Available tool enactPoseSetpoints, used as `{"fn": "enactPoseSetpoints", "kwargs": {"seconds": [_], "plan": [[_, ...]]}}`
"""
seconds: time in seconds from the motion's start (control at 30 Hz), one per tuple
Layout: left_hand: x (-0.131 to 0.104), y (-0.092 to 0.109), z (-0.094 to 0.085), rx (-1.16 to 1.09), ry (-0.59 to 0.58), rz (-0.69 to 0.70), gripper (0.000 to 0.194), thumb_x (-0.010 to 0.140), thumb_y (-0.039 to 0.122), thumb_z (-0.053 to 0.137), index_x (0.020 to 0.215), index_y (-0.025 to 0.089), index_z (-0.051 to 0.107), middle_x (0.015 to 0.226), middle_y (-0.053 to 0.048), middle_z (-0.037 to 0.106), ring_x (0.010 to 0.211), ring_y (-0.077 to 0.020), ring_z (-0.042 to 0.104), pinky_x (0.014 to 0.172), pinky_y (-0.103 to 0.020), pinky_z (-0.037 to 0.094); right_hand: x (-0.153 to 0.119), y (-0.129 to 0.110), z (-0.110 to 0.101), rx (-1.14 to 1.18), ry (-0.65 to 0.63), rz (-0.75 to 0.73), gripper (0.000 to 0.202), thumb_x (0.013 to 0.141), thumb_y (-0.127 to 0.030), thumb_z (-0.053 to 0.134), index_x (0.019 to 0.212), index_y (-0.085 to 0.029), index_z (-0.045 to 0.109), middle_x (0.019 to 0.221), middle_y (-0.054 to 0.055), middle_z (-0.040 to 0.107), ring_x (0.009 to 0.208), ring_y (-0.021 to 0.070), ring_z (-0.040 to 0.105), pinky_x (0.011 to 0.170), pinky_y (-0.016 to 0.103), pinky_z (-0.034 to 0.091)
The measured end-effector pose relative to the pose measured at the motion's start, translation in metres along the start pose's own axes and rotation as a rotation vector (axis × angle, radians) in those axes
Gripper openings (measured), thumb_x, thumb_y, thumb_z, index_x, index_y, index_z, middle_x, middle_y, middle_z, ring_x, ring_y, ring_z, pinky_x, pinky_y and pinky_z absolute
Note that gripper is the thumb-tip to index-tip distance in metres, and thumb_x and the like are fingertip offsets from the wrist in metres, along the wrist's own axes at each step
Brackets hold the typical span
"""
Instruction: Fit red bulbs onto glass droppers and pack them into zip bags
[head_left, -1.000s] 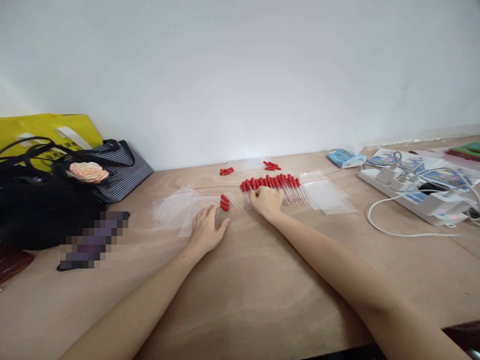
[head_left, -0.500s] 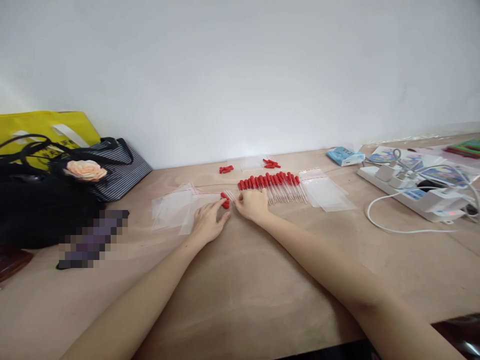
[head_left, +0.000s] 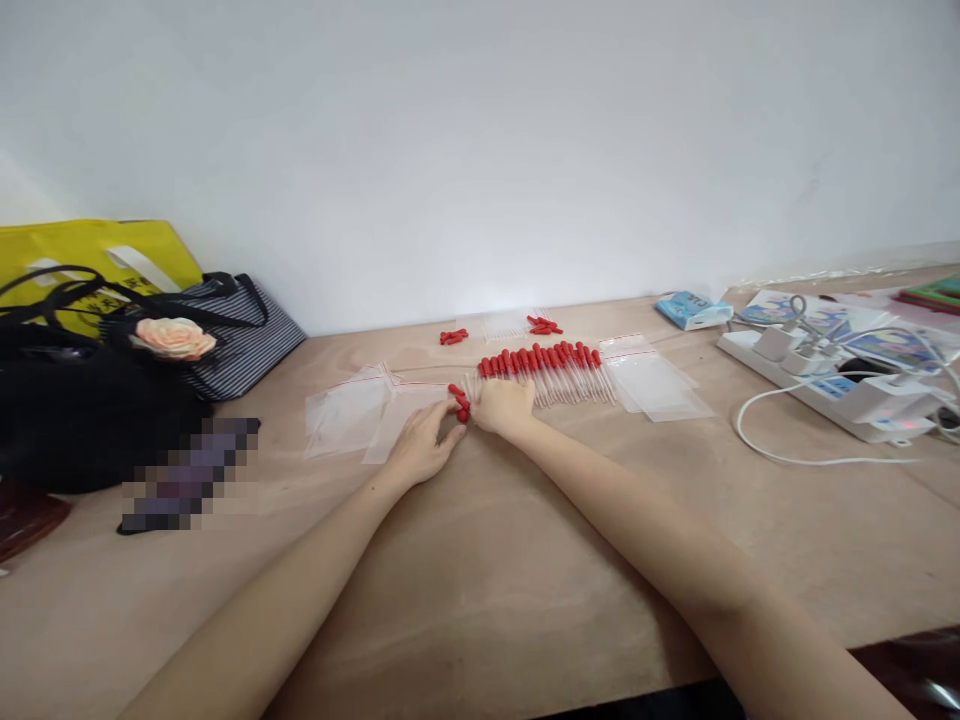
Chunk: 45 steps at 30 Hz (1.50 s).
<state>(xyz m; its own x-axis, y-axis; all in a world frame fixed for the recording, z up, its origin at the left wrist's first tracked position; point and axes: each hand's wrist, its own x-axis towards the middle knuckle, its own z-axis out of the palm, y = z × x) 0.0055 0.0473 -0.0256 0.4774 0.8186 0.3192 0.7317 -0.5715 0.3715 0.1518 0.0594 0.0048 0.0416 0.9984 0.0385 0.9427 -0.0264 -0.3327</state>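
Observation:
My left hand [head_left: 426, 443] has its thumb and fingers closed on a red rubber bulb [head_left: 463, 414], with other small red bulbs [head_left: 454, 390] right beside it. Close by on the right, my right hand [head_left: 504, 406] is curled with the fingers pressed together around a thin clear dropper tube, mostly hidden by the hand. The fingertips of both hands almost meet. A few bare clear tubes [head_left: 471, 384] lie just behind my right hand. To its right runs a row of several finished droppers [head_left: 551, 372], clear tubes with red bulbs on their far ends.
Clear zip bags [head_left: 349, 410] lie left of my hands and more bags [head_left: 654, 383] to the right. Loose red bulbs [head_left: 453, 337] and tubes [head_left: 504, 325] rest near the wall. A power strip [head_left: 810, 385] with cables stands right; a striped bag [head_left: 251, 335] leans left.
My left fingers have drawn a red bulb a little right and nearer, up to my right hand's fingertips. My right hand has shifted only slightly.

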Motion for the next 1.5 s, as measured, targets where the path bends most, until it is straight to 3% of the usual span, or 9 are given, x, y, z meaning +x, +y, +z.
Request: {"fn": "enactPoseSetpoints", "kwargs": {"seconds": [0.27,0.43,0.6,0.8,0.9,1.13,1.3,1.4,1.5], "plan": [[0.0,0.005,-0.004,0.005,0.003,0.048,0.024,0.081,0.023,0.044,0.105,0.021,0.048,0.103,-0.004,0.059,0.097,-0.0198,0.053,0.088,-0.035,0.038,-0.005,0.004,-0.009,-0.005,-0.067,-0.022,0.031,0.07,-0.042,0.053,0.086,-0.017,0.063,0.094,0.013,0.064,0.089,0.0254,0.058,0.083,0.043,0.027],[-0.002,0.011,-0.007,-0.015,-0.001,-0.01,0.012,0.081,0.025,0.043,0.092,0.021,0.048,0.092,-0.002,0.059,0.087,-0.0191,0.055,0.081,-0.033,0.041,-0.012,0.008,-0.014,-0.034,-0.094,-0.018,0.029,0.074,-0.039,0.049,0.089,-0.017,0.062,0.096,0.013,0.064,0.09,0.025,0.057,0.083,0.042,0.029],[-0.004,0.014,-0.009,-0.043,0.004,-0.045,0.01,0.081,0.025,0.045,0.09,0.022,0.047,0.098,-0.002,0.058,0.091,-0.0194,0.054,0.08,-0.032,0.041,-0.021,0.016,-0.021,-0.081,-0.144,-0.031,0.028,0.072,-0.035,0.051,0.091,-0.016,0.06,0.096,0.012,0.063,0.091,0.0248,0.056,0.084,0.042,0.031],[-0.003,0.012,-0.007,-0.017,0.008,-0.022,0.022,0.082,0.025,0.044,0.104,0.023,0.048,0.098,-0.003,0.058,0.092,-0.0192,0.054,0.083,-0.032,0.04,-0.039,0.038,-0.036,-0.136,-0.252,-0.112,0.022,0.068,-0.032,0.053,0.081,-0.016,0.061,0.087,0.01,0.064,0.087,0.0245,0.057,0.08,0.04,0.036],[-0.002,0.011,-0.005,0.015,0.022,0.004,0.019,0.083,0.026,0.043,0.099,0.022,0.051,0.096,-0.003,0.058,0.09,-0.0193,0.054,0.081,-0.032,0.04,-0.043,0.047,-0.041,-0.116,-0.297,-0.151,0.021,0.066,-0.037,0.056,0.071,-0.018,0.061,0.08,0.008,0.064,0.082,0.0233,0.058,0.076,0.037,0.038],[-0.003,0.012,-0.004,-0.011,0.16,-0.064,0.009,0.079,0.029,0.05,0.081,0.02,0.049,0.081,-0.001,0.058,0.077,-0.0171,0.055,0.072,-0.031,0.043,-0.039,0.043,-0.022,0.034,-0.081,-0.106,0.035,0.071,-0.054,0.05,0.072,-0.02,0.06,0.081,0.005,0.064,0.083,0.0219,0.057,0.074,0.034,0.038],[-0.003,0.011,-0.004,-0.048,0.186,-0.138,0.009,0.076,0.023,0.05,0.071,0.019,0.044,0.075,0.0,0.057,0.072,-0.0162,0.056,0.069,-0.03,0.045,-0.043,0.038,-0.009,-0.036,-0.092,-0.128,0.031,0.08,-0.043,0.042,0.079,-0.017,0.06,0.084,0.009,0.065,0.085,0.0236,0.058,0.076,0.038,0.035],[-0.003,0.009,-0.002,-0.075,0.207,-0.141,0.007,0.074,0.019,0.05,0.075,0.02,0.043,0.077,0.0,0.058,0.075,-0.0161,0.057,0.07,-0.031,0.046,-0.048,0.043,-0.01,-0.102,-0.103,-0.166,0.031,0.084,-0.036,0.038,0.083,-0.014,0.059,0.088,0.013,0.064,0.085,0.0249,0.058,0.076,0.039,0.036],[-0.004,0.008,-0.001,-0.136,0.301,-0.166,0.015,0.072,0.018,0.052,0.083,0.019,0.041,0.081,-0.002,0.056,0.076,-0.0158,0.058,0.068,-0.029,0.047,-0.053,0.059,-0.012,-0.113,-0.097,-0.207,0.03,0.085,-0.031,0.035,0.087,-0.011,0.056,0.088,0.015,0.062,0.082,0.0242,0.058,0.07,0.035,0.037]]}}
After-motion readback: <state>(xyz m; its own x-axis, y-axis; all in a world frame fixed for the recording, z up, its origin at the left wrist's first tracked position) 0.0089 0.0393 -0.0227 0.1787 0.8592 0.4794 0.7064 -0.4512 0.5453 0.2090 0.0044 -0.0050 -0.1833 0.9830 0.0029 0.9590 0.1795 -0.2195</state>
